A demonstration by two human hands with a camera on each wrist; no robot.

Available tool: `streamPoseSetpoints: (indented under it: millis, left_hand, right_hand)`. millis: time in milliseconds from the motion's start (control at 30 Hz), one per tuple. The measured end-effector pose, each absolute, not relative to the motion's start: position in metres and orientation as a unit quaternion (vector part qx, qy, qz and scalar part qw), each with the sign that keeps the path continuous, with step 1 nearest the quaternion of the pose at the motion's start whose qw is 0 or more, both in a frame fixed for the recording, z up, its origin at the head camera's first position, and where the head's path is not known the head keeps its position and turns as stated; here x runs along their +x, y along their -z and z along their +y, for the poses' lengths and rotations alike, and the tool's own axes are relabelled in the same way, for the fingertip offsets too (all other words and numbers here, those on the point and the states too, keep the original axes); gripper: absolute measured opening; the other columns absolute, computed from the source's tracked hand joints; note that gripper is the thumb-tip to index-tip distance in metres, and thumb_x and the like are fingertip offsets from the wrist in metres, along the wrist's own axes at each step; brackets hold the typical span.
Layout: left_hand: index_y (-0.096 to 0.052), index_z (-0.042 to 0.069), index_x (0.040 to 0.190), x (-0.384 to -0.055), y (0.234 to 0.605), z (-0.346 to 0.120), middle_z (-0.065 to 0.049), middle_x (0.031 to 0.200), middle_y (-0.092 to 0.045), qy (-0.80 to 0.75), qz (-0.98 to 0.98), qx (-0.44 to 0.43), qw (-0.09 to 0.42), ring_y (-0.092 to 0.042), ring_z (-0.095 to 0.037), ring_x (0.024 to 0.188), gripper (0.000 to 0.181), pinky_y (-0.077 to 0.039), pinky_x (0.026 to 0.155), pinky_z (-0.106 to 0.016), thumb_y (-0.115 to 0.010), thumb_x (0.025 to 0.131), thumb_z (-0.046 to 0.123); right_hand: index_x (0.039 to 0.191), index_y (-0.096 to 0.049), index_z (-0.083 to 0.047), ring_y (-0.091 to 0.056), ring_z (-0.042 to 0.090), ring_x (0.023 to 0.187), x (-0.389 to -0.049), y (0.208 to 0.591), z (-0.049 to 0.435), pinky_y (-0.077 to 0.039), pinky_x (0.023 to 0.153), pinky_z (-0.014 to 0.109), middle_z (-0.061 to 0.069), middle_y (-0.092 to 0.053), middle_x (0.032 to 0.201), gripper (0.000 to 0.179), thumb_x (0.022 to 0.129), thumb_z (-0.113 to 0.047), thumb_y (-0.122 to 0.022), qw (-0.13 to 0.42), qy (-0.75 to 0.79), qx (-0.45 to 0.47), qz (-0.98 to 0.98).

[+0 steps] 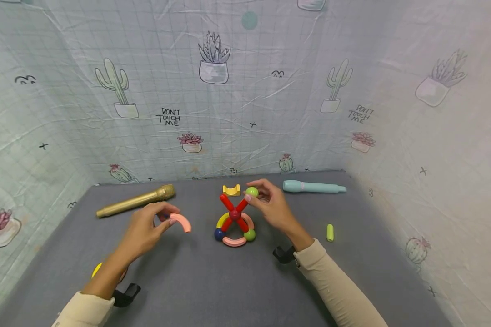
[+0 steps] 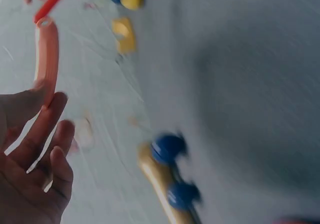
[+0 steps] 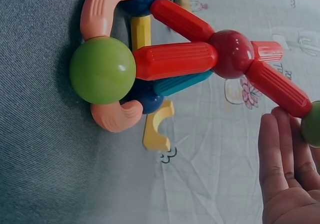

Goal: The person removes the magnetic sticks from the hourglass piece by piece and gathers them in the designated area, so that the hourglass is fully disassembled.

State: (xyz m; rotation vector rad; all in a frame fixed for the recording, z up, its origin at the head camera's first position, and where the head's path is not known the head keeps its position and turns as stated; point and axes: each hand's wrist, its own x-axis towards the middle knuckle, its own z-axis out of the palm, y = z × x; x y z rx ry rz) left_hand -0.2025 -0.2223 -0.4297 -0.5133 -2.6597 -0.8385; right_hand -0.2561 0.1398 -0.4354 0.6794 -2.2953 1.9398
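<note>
L hand (image 1: 147,229), ctr-left of head frame: narrow pinch, thumb + fingertips on one end of pink arc (image 1: 182,222). Free end points R/down, arc is off the table (image 1: 212,286). L wrist cam: other fingers loosely bent, clear of arc.

R hand (image 1: 273,208), just R of ctr: thumb + fingers hold top green ball (image 1: 252,192), which sits on upper-right tip of the build. R wrist cam: ball cut off at R edge, contact only partly visible.

Build = mid frame, standing on table: red ball (image 1: 235,214) at hub, red rods (image 3: 176,61) out in an X, plus teal rod (image 3: 182,83) behind. Upper-left rod tip bare. Base: blue ball (image 1: 219,234) btm left, low green ball (image 1: 249,235) btm right, front arc (image 1: 234,242) btwn them.

Rest: yellow block (image 1: 231,190) just behind build, upper ctr; gold mic (image 1: 137,201) left; lt-blue mic (image 1: 314,186) upper right; green rod (image 1: 330,233) lying mid right. Yellow pc (image 1: 96,270) lower left, mostly hidden by L forearm, can't ID.
</note>
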Motion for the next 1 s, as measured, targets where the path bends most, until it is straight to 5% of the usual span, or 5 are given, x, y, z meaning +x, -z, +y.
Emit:
streamPoseSetpoints:
  millis: [533, 767, 1000]
  left_hand:
    - [-0.078, 0.021, 0.100, -0.181, 0.462, -0.307, 0.015, 0.087, -0.074, 0.235, -0.958, -0.164, -0.017, -0.068, -0.005, 0.085, 0.017, -0.056, 0.078, -0.036, -0.083, 0.089, 0.008]
    - [-0.077, 0.028, 0.095, -0.180, 0.470, -0.314, 0.019, 0.087, -0.074, 0.196, -0.966, -0.165, -0.018, -0.066, -0.019, 0.095, 0.022, -0.052, 0.087, -0.052, -0.085, 0.087, 0.008]
    - [-0.079, 0.021, 0.106, -0.181, 0.460, -0.298, 0.002, 0.107, -0.076, 0.168, -0.970, -0.175, 0.018, -0.063, -0.028, 0.103, 0.024, -0.051, 0.087, -0.053, -0.086, 0.087, 0.009]
  right_hand:
    - [0.130, -0.067, -0.006, -0.071, 0.023, 0.109, -0.251, 0.445, 0.142, -0.059, 0.096, 0.025, 0.017, -0.076, 0.121, 0.036, 0.096, -0.009, -0.079, 0.003, -0.663, 0.156, -0.733]
    - [0.130, -0.067, -0.006, -0.070, 0.031, 0.112, -0.251, 0.446, 0.142, -0.058, 0.095, 0.024, 0.018, -0.076, 0.121, 0.036, 0.097, -0.008, -0.078, 0.006, -0.667, 0.151, -0.730]
    - [0.132, -0.068, -0.008, -0.071, 0.030, 0.113, -0.252, 0.445, 0.140, -0.058, 0.097, 0.025, 0.017, -0.076, 0.122, 0.036, 0.097, -0.010, -0.078, 0.008, -0.666, 0.152, -0.730]
